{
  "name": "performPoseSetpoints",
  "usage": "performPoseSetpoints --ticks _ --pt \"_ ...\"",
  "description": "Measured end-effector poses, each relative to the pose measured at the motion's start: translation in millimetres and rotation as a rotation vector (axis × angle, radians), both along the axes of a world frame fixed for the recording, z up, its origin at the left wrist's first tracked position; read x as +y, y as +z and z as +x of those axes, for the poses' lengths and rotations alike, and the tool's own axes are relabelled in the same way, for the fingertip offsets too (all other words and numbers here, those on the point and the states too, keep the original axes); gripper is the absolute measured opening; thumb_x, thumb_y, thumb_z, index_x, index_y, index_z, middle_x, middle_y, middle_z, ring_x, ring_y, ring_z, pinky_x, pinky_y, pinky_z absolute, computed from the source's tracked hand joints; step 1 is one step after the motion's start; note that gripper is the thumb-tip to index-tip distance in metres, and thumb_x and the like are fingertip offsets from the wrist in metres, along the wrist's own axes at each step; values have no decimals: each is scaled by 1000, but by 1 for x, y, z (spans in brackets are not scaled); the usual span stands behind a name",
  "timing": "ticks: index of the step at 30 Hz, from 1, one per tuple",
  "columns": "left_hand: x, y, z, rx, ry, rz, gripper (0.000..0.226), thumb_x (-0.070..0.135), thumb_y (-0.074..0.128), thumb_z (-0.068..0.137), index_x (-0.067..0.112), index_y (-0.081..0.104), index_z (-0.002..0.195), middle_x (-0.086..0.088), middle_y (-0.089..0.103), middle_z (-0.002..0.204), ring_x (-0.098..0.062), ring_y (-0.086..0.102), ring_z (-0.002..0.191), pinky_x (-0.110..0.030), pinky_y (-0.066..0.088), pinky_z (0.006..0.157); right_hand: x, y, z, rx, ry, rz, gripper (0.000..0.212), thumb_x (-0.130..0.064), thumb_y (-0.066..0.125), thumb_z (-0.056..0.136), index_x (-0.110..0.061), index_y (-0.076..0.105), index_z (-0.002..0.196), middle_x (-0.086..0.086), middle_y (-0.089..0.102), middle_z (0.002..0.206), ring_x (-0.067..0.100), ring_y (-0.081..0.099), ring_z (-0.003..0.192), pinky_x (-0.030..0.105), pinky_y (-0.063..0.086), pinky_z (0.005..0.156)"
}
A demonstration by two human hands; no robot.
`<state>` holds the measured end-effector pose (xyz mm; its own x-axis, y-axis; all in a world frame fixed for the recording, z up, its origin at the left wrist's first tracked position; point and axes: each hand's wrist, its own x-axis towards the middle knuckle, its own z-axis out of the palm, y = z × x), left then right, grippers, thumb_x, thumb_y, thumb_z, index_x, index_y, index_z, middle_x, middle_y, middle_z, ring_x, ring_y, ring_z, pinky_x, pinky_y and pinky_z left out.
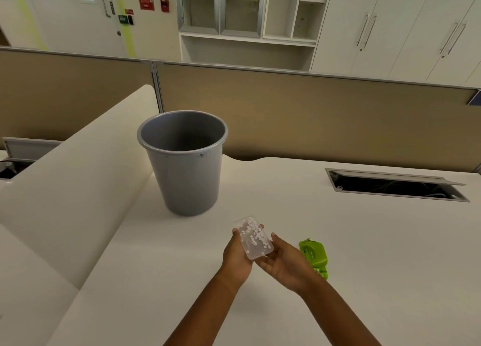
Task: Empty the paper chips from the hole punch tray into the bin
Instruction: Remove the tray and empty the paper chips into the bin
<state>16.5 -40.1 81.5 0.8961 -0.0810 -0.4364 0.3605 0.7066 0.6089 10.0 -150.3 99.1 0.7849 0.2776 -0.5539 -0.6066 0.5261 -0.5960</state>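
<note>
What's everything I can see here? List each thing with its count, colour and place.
Bin: one, grey, upright on the desk, far left of centre.
Hole punch tray: one, clear, holding white paper chips, in both hands.
Hole punch: one, green, on the desk beside the right hand.
Desk: one, white.
Cable hatch: one, grey-framed, lid open, desk's far right.
Partition: tan, behind the desk.
Cupboards: white, back wall.
Left hand: grip on the tray.
Right hand: supporting the tray.

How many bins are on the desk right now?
1. A grey bin stands upright on the white desk, beyond the clear tray of paper chips held in both hands. Anything outside the camera's view can't be ruled out.
</note>
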Motion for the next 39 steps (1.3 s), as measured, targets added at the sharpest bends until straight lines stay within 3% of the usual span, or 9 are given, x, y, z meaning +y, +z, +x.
performPoseSetpoints --ticks 3,6,10,14,19,26,32,35,39 --pt "-1 4 -1 38 24 93 47 29 23 101 3 39 137 -19 51 135 -38 46 124 -39 41 92 5 1 -3 54 -5 113 30 -24 40 97 -1 60 97 16 75 74 26 74 61 35 61 56" --pt "-1 6 -2 13 39 171 43 26 29 101 4 42 135 -22 48 137 -40 46 126 -42 41 96 7 0 -4 92 -6 208 34 -28 38 97 -2 59 103 19 67 98 31 74 66 42 60 62" --pt "1 6 -5 4 35 237 44 24 31 100 3 41 137 -23 48 138 -39 47 125 -45 40 102 11 0 -7 116 -17 364 41 -30 34 96 0 60 105 23 72 92 35 73 72 44 59 64" --pt "6 10 -6 -23 13 331 38 22 31 100 7 45 132 -20 51 136 -33 52 118 -30 49 81 15 7 -6 129 -27 458 42 -28 33 96 3 59 105 25 70 95 37 70 82 42 60 61" --pt "31 33 7 -67 211 705 44 22 35 100 10 31 141 -13 35 149 -29 37 134 -38 33 108 22 32 13 124 -16 409 40 -28 32 96 2 54 110 26 59 103 35 57 90 41 60 54" --pt "94 81 37 -273 512 1401 65 27 52 92 7 22 146 -15 20 155 -31 25 141 -48 32 112 51 95 54 -25 43 367 37 -28 32 97 2 51 106 25 58 108 35 59 93 41 59 60" --pt "128 108 76 -286 404 1726 80 45 48 90 7 8 149 -13 3 159 -30 5 147 -42 19 119 89 144 91 -163 93 271 40 -25 26 98 -3 43 127 23 56 110 33 57 98 38 59 69" --pt "136 110 90 -253 307 1821 83 50 42 91 5 3 148 -14 -2 159 -32 -1 147 -43 12 119 106 157 110 -188 93 176 46 -27 23 99 -2 39 135 21 51 132 33 51 118 39 48 86" --pt "142 109 99 -141 258 1856 82 51 38 92 2 3 148 -16 0 159 -32 -1 146 -42 9 119 128 162 135 -160 63 70 46 -27 26 99 -3 40 136 20 45 141 34 46 126 38 47 86"
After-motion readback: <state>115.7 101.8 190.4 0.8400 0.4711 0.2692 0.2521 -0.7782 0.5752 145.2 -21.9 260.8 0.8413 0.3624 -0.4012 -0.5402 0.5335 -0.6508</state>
